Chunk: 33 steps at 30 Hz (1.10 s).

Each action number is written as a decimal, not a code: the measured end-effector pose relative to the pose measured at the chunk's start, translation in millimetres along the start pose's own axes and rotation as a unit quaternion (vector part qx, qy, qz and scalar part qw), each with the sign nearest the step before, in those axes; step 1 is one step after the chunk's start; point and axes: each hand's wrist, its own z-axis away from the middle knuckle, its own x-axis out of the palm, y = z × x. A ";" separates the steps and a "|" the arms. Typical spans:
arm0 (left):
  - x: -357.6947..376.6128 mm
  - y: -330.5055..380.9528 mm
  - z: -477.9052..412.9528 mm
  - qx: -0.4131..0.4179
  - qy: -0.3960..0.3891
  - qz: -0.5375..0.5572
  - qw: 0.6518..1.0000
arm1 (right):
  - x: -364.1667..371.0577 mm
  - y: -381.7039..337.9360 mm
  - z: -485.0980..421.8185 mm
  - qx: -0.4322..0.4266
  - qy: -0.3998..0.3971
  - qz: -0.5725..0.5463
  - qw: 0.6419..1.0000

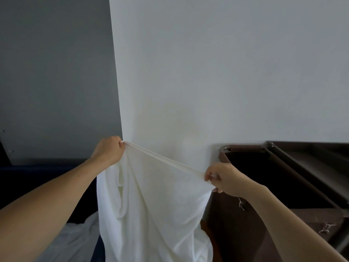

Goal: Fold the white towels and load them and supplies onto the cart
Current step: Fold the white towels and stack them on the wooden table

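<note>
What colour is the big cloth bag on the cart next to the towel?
Dark brown. The bag shows best in the head view, to the right of the white towel.

white towel (pixel 151 201), dark brown cart (pixel 245 233)

wall (pixel 207 72) close ahead, cart (pixel 236 233) (dark, open-topped) crowds the right side.

The single wide-angle camera sits on the person's head and faces forward and slightly down, near the plain white painted wall (pixel 207 72) that fills most of the frame, with the dark brown fabric-sided cart (pixel 236 233) low at the right edge and a grey wall panel (pixel 52 72) at the left.
</note>
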 end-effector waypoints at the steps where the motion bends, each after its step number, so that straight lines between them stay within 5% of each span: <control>1: 0.1 0.3 -0.4 0.000 0.000 -0.003 1.000 | 0.3 1.5 -0.5 0.010 -0.007 0.013 1.000; 7: 1.3 -4.6 -1.6 -0.003 -0.002 -0.005 1.000 | -0.2 9.2 -2.2 0.046 -0.058 0.086 0.993; 9: 2.0 -7.7 -1.8 -0.006 0.001 -0.005 1.000 | -0.5 13.7 -3.6 0.029 -0.022 0.098 0.995; 16: 2.4 -9.5 -3.7 -0.008 -0.004 0.007 1.000 | -12.0 23.2 -14.9 0.070 0.226 -0.184 0.954; 24: -0.4 -13.6 -1.3 -0.061 -0.012 0.156 0.986 | -24.2 24.5 -16.1 0.160 0.267 -0.455 0.834; 28: 1.1 -16.8 6.6 -0.129 -0.063 0.260 0.955 | -11.4 25.6 -19.0 0.244 0.254 -0.363 0.863; 33: 13.2 17.2 21.1 -0.184 -0.018 0.327 0.927 | 17.9 -9.6 -32.9 0.222 0.222 -0.286 0.905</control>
